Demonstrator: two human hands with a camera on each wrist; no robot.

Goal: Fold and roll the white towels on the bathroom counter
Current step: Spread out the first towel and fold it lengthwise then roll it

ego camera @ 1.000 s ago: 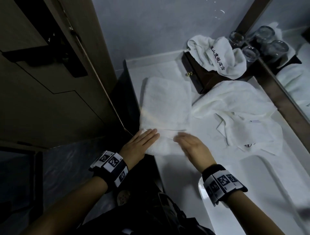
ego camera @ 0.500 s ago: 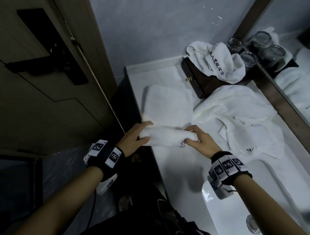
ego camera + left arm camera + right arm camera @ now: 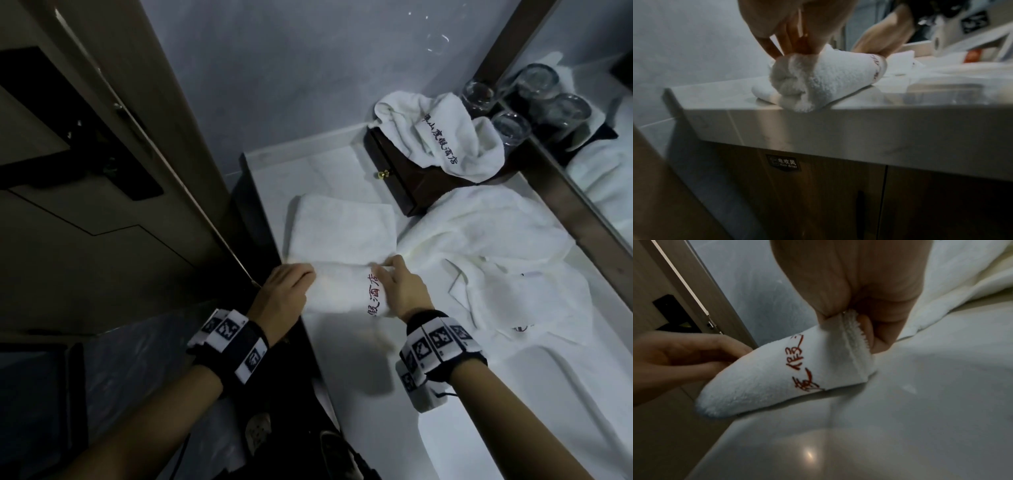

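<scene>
A folded white towel (image 3: 342, 229) lies on the white counter (image 3: 359, 342) near its left edge. Its near end is wound into a roll (image 3: 339, 287) with red lettering on it. My left hand (image 3: 299, 279) grips the roll's left end, fingers curled over it (image 3: 793, 43). The roll's right end is pinched by my right hand (image 3: 385, 274) between thumb and fingers (image 3: 869, 318). In the left wrist view the roll's left end (image 3: 797, 84) sits at the counter's edge. A loose crumpled towel (image 3: 496, 260) spreads out to the right, and another towel (image 3: 445, 137) is heaped on a dark box.
The dark wooden box (image 3: 397, 174) stands at the back, with glasses (image 3: 508, 126) beside it against the mirror (image 3: 599, 164). A sink basin (image 3: 531, 394) opens at the near right. A door (image 3: 85, 154) and a drop to the floor lie left of the counter.
Both hands went from lying flat on the towel's near end to gripping it and rolling it away from me. The roll is thicker, and its red lettering has turned into view.
</scene>
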